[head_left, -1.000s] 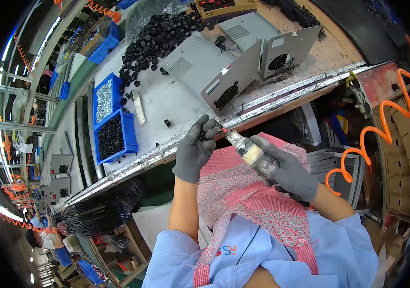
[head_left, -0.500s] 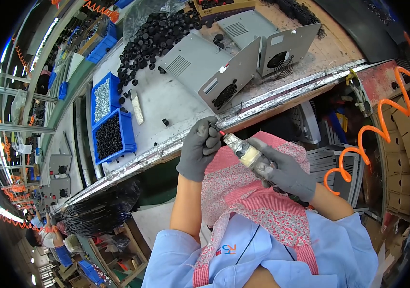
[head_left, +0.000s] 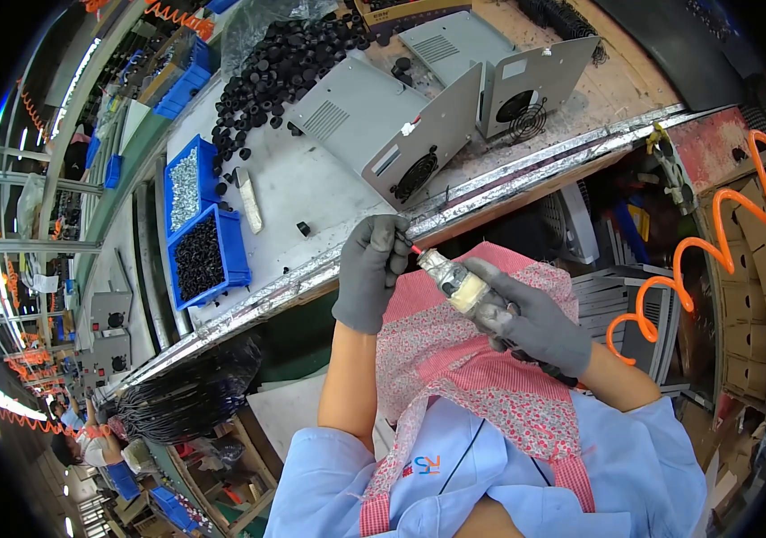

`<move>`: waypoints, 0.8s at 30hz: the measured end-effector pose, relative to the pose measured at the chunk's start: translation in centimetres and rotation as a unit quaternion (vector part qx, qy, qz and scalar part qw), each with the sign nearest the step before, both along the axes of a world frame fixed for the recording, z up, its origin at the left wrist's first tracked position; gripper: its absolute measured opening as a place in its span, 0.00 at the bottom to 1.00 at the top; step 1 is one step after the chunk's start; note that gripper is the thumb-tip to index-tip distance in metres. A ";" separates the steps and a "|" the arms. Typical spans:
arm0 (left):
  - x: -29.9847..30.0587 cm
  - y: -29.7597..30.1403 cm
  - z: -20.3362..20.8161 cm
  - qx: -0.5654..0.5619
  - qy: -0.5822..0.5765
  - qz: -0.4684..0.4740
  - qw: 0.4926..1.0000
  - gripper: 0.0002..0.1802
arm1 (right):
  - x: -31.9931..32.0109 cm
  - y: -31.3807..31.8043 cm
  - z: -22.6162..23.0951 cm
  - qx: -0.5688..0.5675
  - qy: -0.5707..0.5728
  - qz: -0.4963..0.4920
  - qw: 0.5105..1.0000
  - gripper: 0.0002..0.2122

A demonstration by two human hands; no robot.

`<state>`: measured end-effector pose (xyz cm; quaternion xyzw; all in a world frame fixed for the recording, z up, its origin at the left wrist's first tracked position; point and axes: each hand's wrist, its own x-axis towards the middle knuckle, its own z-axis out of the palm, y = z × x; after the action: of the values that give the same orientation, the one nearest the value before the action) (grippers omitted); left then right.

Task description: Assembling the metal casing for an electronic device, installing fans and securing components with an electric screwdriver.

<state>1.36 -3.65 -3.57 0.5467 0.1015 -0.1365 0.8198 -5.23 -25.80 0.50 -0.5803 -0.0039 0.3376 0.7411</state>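
My right hand (head_left: 535,318), in a grey glove, is wrapped round a power screwdriver (head_left: 466,291) bound with worn tape. The tool's thin red-and-dark tip points up and left. My left hand (head_left: 367,273), also gloved, has its fingers pinched together at that tip; whatever small piece they hold is hidden. Both hands are above my lap, just off the bench's front edge. On the bench beyond my left hand stands a grey sheet-metal housing (head_left: 419,139) with a round black fan grille (head_left: 416,177).
A second grey housing (head_left: 540,85) stands to the right. At left are a blue bin (head_left: 236,255) of small black parts and another blue bin (head_left: 170,184) of silver screws. Loose black caps (head_left: 280,67) are heaped behind. An orange coiled hose (head_left: 714,242) hangs at right.
The bench and its contents appear shifted slightly left in view. My left fingers have turned a little at the tool's tip; the right hand keeps its hold on the screwdriver.
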 end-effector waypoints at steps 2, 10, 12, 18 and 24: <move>0.0 0.0 0.0 0.020 -0.017 -0.004 1.000 0.21 | 0.0 -0.1 -0.1 0.000 0.006 -0.007 1.000 0.28; 1.2 1.8 -0.4 0.068 -0.001 0.065 0.996 0.24 | 1.1 -0.6 -1.0 -0.057 -0.004 -0.021 0.998 0.28; 1.9 1.3 0.3 0.096 -0.004 0.066 0.993 0.20 | 1.4 -0.6 -1.5 -0.060 -0.012 -0.027 0.998 0.28; 3.5 0.1 1.1 0.197 0.002 0.029 0.980 0.19 | 2.1 -0.1 -2.6 -0.088 -0.031 -0.020 0.995 0.27; 3.9 0.0 1.4 0.204 -0.011 -0.002 0.979 0.17 | 2.1 0.3 -3.5 -0.137 -0.128 -0.021 0.982 0.26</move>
<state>5.28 -3.65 -2.18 0.7039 0.1174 -0.1089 0.6920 -3.11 -25.53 -3.02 -0.7149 -0.0403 0.2418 0.6549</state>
